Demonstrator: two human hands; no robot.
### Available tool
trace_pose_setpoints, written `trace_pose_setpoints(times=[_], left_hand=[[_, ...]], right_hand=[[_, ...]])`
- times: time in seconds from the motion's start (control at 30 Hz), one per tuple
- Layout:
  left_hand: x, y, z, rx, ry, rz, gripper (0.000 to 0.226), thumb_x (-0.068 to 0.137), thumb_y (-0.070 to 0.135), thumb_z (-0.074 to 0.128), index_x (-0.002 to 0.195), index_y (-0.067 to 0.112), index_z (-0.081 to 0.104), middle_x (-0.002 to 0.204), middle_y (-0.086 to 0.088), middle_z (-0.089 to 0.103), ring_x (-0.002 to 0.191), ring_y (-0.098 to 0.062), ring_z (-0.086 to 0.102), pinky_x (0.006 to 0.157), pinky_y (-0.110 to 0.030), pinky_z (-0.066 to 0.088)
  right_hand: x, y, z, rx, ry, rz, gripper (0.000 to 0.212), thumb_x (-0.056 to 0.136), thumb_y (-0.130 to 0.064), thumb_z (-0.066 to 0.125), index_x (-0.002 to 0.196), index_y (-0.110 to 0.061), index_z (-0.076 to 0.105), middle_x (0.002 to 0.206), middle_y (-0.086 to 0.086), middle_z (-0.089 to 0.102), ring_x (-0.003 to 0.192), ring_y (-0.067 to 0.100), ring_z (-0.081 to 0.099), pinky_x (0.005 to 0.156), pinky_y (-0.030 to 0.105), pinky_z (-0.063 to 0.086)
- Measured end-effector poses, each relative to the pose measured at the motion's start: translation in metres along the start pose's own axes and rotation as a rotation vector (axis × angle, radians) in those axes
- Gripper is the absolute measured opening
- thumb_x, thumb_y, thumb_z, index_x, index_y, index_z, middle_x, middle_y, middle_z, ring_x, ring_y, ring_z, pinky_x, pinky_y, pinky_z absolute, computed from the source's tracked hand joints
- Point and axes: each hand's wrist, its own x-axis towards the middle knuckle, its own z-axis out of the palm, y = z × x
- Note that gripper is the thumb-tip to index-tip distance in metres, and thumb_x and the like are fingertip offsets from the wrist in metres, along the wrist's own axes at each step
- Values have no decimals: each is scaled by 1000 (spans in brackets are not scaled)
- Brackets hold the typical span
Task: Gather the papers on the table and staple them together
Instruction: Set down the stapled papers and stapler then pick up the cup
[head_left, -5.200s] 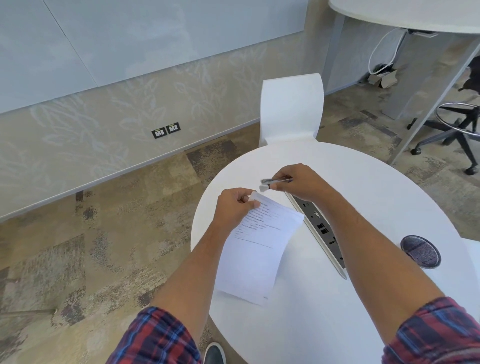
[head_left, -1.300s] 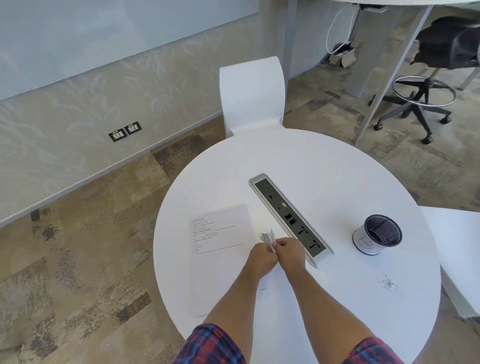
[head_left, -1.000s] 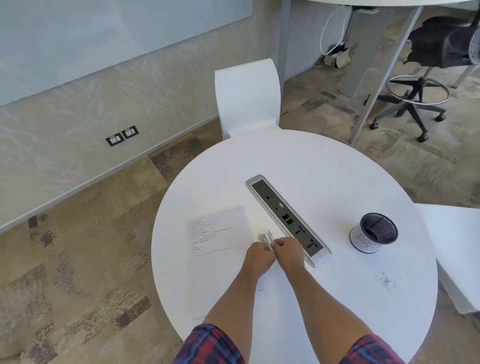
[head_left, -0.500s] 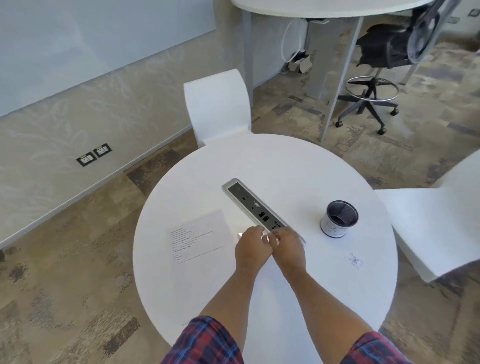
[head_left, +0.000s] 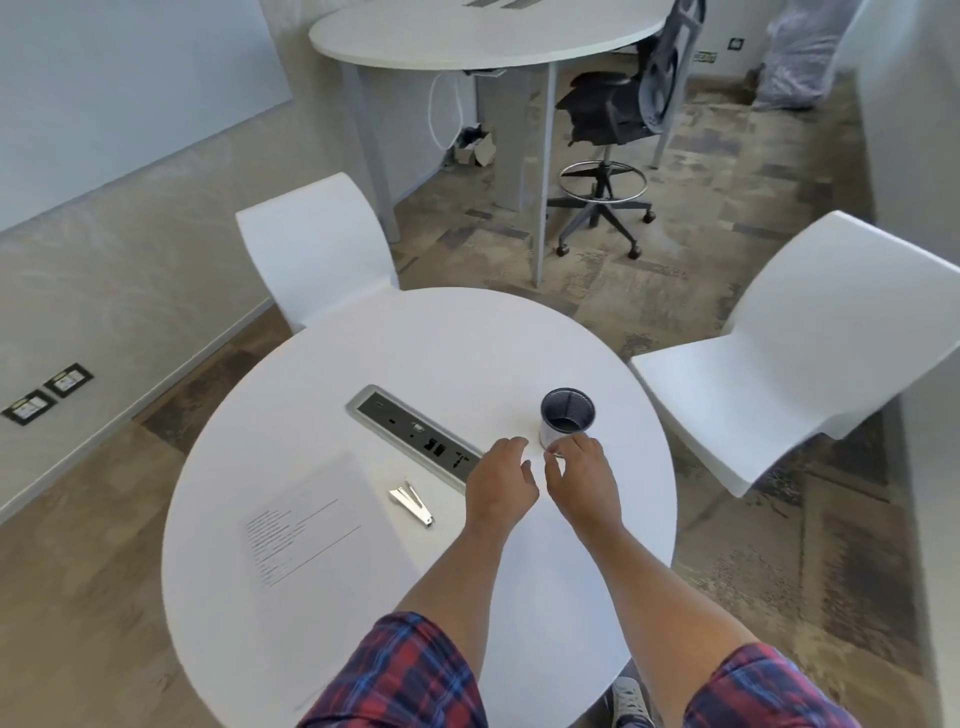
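The printed papers lie flat on the left part of the round white table. A small silver stapler lies on the table just right of the papers, beside the power strip. My left hand hovers over the table to the right of the stapler, fingers loosely apart and empty. My right hand is next to it, fingers spread, with its fingertips close to the base of a dark mesh pen cup.
A silver and black power strip is set diagonally in the table's middle. White chairs stand at the far left and at the right. A second table and a black office chair stand beyond.
Both hands have let go of the stapler, which now lies on the table, and moved right toward the mesh cup. The view has swung to the right.
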Motion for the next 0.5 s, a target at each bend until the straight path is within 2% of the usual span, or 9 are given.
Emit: trace_pose_setpoints(times=[0.1,0.27,0.4,0.5], left_hand=[[10,12,7,9,-1,19,37,97,18,54,133,16,60,124,-3,66,112,-25,66,87,-37,53],[24,26,20,16,-14,23,37,98,15,51,134,16,58,123,-5,64,113,-26,63,84,-38,51],[36,33,30,45,-69,7,48,98,15,54,146,20,48,126,-5,60,114,-27,62,85,-37,51],[46,34,36,71,-106,-13,51,98,15,54,147,25,46,121,-6,60,111,-27,63,85,-36,50]], right_hand=[[9,15,-12,-27,3,33,15,91,-4,62,101,-7,72,103,7,69,103,31,61,82,39,52],[27,37,-25,-27,-47,127,24,95,-9,60,118,-7,68,119,9,66,116,31,57,95,38,48],[44,47,-32,-61,-113,116,37,97,-9,58,134,-7,61,129,11,64,122,33,55,99,40,47],[56,53,-34,-141,-184,69,49,95,-3,54,143,-12,55,131,9,63,120,32,55,97,39,45]])
